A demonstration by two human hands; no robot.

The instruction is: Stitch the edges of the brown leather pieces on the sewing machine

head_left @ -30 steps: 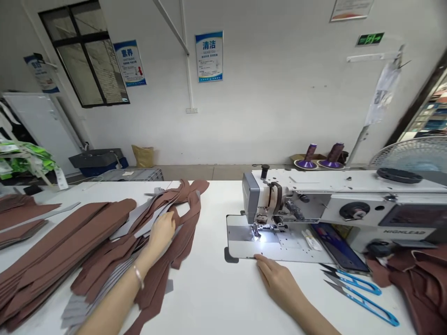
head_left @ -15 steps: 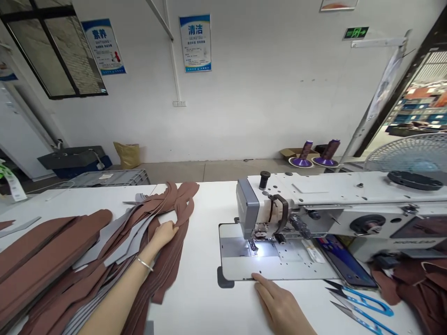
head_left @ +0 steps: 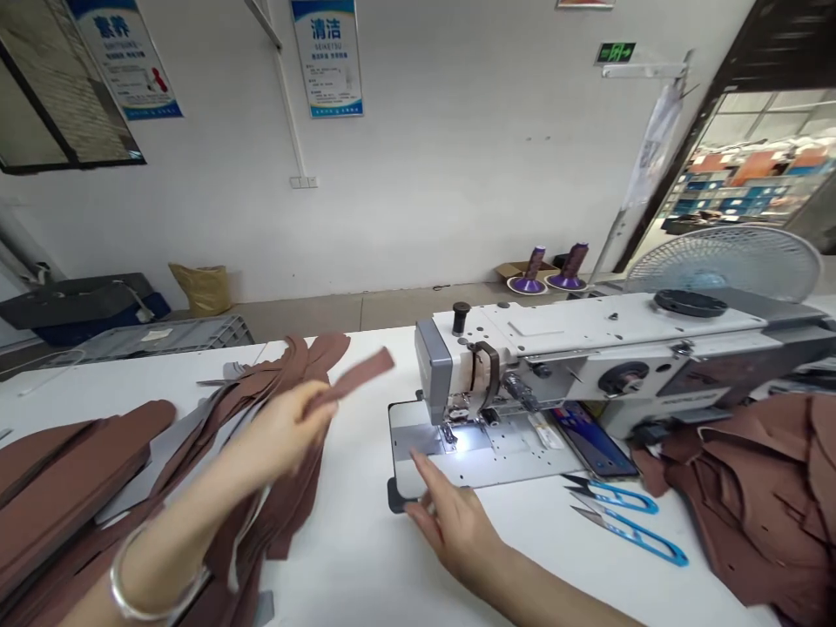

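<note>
Raised over the pile of brown cut pieces (head_left: 287, 514), my left hand (head_left: 291, 427) is closed on a narrow brown strip (head_left: 366, 370). The strip's free end points right toward the sewing machine (head_left: 483, 348); its other end is hidden in the hand. My right hand (head_left: 454, 518) hovers at the front left of the machine's plate (head_left: 408, 475), with its fingers apart and nothing in them. A lamp lights the needle area (head_left: 450, 435), which has no fabric under it.
Two blue thread snips (head_left: 640, 527) and a phone (head_left: 597, 444) lie right of the plate. Brown pieces (head_left: 758, 496) are heaped at the right. More brown panels (head_left: 78, 470) lie at the left. Thread cones (head_left: 575, 266) and a fan (head_left: 724, 261) stand behind the machine.
My left hand has lifted a brown strip off the pile and moved toward me with it. My right hand has risen and its fingers have spread. The view has turned right.
</note>
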